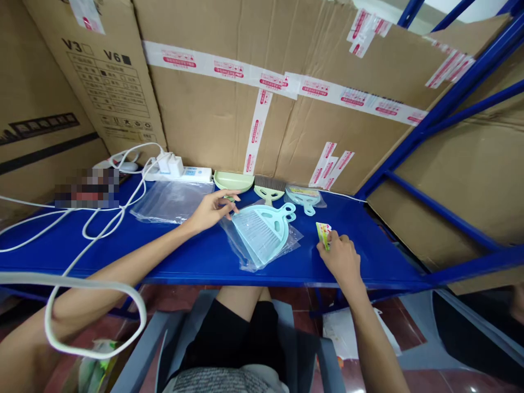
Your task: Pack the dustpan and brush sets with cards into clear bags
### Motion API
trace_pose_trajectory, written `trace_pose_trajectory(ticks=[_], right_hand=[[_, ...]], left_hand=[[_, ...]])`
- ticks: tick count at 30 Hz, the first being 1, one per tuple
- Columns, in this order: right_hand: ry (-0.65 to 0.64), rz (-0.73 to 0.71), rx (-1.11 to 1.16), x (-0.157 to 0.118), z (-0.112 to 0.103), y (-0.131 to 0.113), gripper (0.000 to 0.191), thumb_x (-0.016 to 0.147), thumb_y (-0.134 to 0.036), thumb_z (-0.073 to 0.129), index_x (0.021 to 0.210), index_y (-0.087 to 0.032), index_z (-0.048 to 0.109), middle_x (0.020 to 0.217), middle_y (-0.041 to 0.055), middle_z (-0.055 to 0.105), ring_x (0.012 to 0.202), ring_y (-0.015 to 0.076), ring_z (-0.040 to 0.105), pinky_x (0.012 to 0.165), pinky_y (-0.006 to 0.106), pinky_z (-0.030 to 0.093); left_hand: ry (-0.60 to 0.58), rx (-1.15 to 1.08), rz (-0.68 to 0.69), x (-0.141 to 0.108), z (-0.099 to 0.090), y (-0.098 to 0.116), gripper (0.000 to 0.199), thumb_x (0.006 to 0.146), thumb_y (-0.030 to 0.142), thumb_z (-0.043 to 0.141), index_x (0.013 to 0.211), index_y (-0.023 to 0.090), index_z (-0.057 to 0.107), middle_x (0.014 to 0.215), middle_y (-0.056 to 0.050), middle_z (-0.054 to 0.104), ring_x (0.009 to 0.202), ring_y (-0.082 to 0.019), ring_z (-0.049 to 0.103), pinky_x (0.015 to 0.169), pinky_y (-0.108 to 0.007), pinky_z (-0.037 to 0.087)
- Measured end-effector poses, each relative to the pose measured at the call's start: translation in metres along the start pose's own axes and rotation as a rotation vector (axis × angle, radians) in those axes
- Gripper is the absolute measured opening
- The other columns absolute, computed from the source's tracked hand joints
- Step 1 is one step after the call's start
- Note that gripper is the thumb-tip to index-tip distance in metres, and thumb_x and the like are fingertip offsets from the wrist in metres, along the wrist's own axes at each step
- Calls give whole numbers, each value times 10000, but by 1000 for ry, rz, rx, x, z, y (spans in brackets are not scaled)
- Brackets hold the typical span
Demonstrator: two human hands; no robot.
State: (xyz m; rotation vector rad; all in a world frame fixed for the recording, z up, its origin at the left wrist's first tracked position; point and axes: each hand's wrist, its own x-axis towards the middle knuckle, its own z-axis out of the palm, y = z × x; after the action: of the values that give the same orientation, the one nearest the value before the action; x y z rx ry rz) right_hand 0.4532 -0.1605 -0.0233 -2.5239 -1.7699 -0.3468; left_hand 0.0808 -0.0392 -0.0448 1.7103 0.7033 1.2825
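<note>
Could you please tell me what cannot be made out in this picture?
Head view: print on the card, too small; the right hand covers its lower end.
Head view: whether the left hand touches the clear bag; fingers hide any contact.
Head view: the thing behind the pixelated patch at left.

I'd call this a makeshift work corner. Taped cardboard walls in a blue table bearing a power strip.

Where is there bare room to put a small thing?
Blue tabletop is bare between the right hand and the slanting blue metal frame, and, narrowly, between that hand and the clear plastic bag nearest it. Crowded: the left end, with looped white cables.
</note>
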Motion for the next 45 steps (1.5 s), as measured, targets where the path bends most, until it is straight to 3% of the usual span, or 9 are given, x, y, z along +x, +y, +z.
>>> trace_pose_trajectory(ticks=[8, 13, 18, 21, 24, 28, 32, 39, 45], right_hand=[[-11, -62, 93, 12, 4, 10, 347, 1041, -451, 546, 1269, -198, 615, 1205, 179, 651, 1178, 387, 628, 720, 396, 525], [106, -277, 467, 49, -5, -5, 303, 1006, -511, 609, 1148, -247, 648, 1194, 116, 707, 1070, 300, 696, 754, 360, 530], [-304, -324, 715, 98, -21, -46, 563, 944, -589, 711, 1334, -197, 607, 779, 63, 733, 605, 226, 695, 597, 338, 539], [-621, -313, 955, 94, -28, -53, 921, 897, -611, 779, 1613, -242, 333, 777, 40, 746, 644, 269, 748, 597, 379, 601], [-771, -286, 1212, 75, -30, -49, 1051, 836, -594, 853, 1615, -346, 192, 880, 26, 779, 768, 269, 785, 662, 389, 640], [-783, -181, 1328, 62, -21, -49, 893, 679, -502, 980, 1301, -294, 375, 735, -27, 727, 706, 201, 721, 577, 255, 535], [-641, -100, 1386, 54, -8, -54, 714, 595, -541, 993, 988, -262, 467, 634, -56, 633, 602, 133, 604, 470, 187, 373], [-412, -198, 1142, 37, -4, -40, 639, 774, -818, 748, 827, -190, 642, 767, 87, 731, 607, 172, 665, 466, 264, 519], [-696, -110, 1173, 41, -15, -54, 638, 754, -779, 801, 964, -210, 601, 794, 64, 761, 479, 116, 604, 337, 169, 252]], left_hand=[[-7, 59, 7, 0, 1, 3, 407, 952, 445, 745, 1244, 162, 729, 1208, -145, 711, 831, -215, 778, 574, -286, 637], [-5, 217, 44, -1, 2, 2, 252, 964, 346, 688, 1111, 156, 764, 1083, -106, 710, 755, -161, 736, 587, -261, 601], [7, 432, 163, 0, -1, -2, 176, 970, 246, 632, 1007, 185, 793, 1023, -86, 739, 874, -185, 723, 713, -295, 566], [28, 502, 211, 2, -4, -4, 186, 973, 198, 598, 960, 195, 784, 1001, -78, 759, 922, -201, 720, 754, -315, 540], [-30, 534, 217, 2, -4, -5, 173, 968, 183, 596, 952, 198, 767, 993, -71, 758, 919, -209, 717, 781, -333, 537], [-146, 555, 229, 0, -1, -8, 147, 988, 218, 596, 1009, 205, 741, 1072, -80, 760, 998, -229, 717, 909, -383, 555], [-174, 592, 240, -1, 1, -11, 169, 1012, 264, 571, 1096, 202, 704, 1174, -104, 739, 1073, -248, 706, 962, -410, 563], [-201, 631, 128, -1, 2, -15, 262, 1016, 324, 552, 1218, 190, 654, 1202, -118, 739, 1042, -263, 708, 964, -423, 563], [-191, 585, 56, -3, 3, -20, 299, 994, 358, 564, 1236, 203, 644, 1153, -100, 776, 978, -250, 732, 893, -383, 572]])
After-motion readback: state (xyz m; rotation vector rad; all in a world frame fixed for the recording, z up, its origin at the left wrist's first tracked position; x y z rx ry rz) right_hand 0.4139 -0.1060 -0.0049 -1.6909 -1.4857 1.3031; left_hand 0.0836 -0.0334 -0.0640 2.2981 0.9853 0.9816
